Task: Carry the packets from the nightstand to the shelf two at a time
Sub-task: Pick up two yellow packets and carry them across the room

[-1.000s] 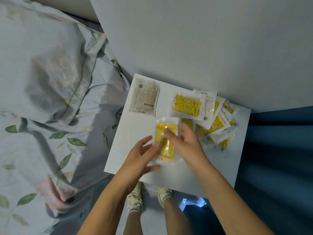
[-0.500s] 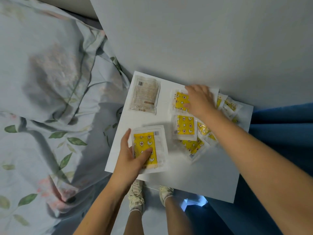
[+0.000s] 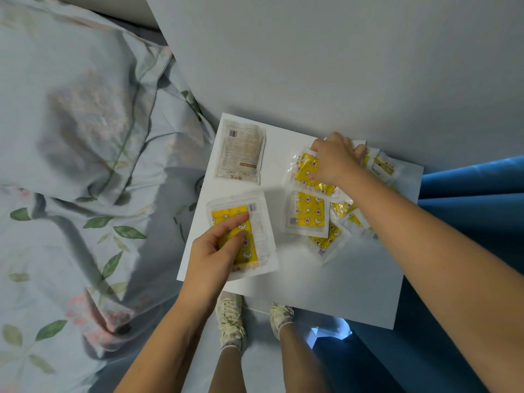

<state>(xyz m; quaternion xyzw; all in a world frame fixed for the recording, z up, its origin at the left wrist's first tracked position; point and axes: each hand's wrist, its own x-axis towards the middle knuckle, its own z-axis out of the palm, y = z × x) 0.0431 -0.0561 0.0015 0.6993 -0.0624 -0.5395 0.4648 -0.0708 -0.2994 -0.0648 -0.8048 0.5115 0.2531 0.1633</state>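
A white nightstand (image 3: 354,287) carries several yellow packets in clear wrappers. My left hand (image 3: 212,253) grips one yellow packet (image 3: 255,239) at the front left of the top, thumb on its face. My right hand (image 3: 334,160) reaches to the back and pinches another yellow packet (image 3: 306,177), lifting its edge. A third yellow packet (image 3: 309,212) lies flat just in front of it. More yellow packets (image 3: 382,165) lie piled along the right side, partly hidden by my right forearm. A brown packet (image 3: 241,151) lies at the back left corner.
A bed with floral bedding (image 3: 85,165) lies close on the left. A grey wall (image 3: 312,58) stands behind the nightstand and a blue curtain (image 3: 467,188) hangs on the right. My feet in pale shoes (image 3: 231,319) stand in front of the nightstand.
My left hand took the packet from both hands and brought it down at the front left. My right hand moved to the back pile and now pinches a packet there.
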